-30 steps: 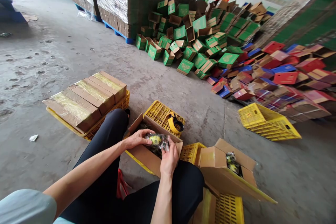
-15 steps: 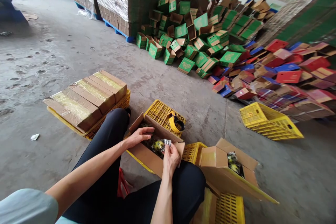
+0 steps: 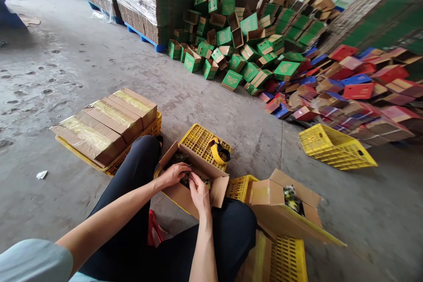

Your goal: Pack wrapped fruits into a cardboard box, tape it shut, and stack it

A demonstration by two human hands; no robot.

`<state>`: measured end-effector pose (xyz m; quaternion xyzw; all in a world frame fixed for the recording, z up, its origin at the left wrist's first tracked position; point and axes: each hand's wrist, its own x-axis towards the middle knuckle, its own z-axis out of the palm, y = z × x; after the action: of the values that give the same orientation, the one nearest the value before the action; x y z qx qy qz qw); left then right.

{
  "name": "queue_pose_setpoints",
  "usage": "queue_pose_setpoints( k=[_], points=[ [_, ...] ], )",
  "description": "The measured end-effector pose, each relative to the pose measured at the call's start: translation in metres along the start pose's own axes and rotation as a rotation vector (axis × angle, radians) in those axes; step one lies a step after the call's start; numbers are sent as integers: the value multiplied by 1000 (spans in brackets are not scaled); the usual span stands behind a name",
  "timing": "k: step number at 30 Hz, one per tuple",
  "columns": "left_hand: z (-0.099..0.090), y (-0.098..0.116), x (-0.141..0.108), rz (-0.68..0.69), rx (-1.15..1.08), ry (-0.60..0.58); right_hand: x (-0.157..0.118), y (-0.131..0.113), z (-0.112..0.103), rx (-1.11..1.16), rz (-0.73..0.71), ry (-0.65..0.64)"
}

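Observation:
Between my knees is an open cardboard box (image 3: 181,197) with dark and yellow-green contents, some in clear wrap, much of them hidden by my hands. My left hand (image 3: 174,174) reaches in over the left half, its fingers bent and drawn together. Close beside it is my right hand (image 3: 199,191), thumb and fingers pinched, tips almost meeting those of the left. Whatever lies between the fingertips is too small and covered to make out. Just beyond the box, a yellow and black tape dispenser (image 3: 219,153) rests on an upturned yellow crate (image 3: 194,137).
Taped cartons (image 3: 105,124) sit on a yellow crate at my left. On my right, another open box (image 3: 274,207) with bagged contents stands tilted by yellow crates (image 3: 289,257). Farther off are a yellow crate (image 3: 333,147), heaped green boxes (image 3: 231,78) and red-blue boxes (image 3: 358,91).
My right hand has moved left and let go of the clear packet it pinched; it is now beside my left hand. The left fingers have curled in. The view has shifted slightly.

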<state>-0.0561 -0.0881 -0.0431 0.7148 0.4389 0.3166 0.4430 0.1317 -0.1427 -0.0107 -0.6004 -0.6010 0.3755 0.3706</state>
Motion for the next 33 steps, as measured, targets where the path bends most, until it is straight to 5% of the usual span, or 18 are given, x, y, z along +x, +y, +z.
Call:
queue_pose_setpoints(
  k=[5,15,23,29,33],
  points=[
    [-3,-4,-1,-97,345,27,10,13,-8,-602,274,27],
    [-1,1,-2,-153,530,88,16,27,-3,-747,421,-4],
    [-10,13,4,-376,384,113,15,32,0,-653,320,131],
    [-9,21,4,-221,2,132,6,30,-9,-511,203,288],
    [-9,21,4,-133,-229,-2,-6,16,-23,4,53,427]
  ],
)
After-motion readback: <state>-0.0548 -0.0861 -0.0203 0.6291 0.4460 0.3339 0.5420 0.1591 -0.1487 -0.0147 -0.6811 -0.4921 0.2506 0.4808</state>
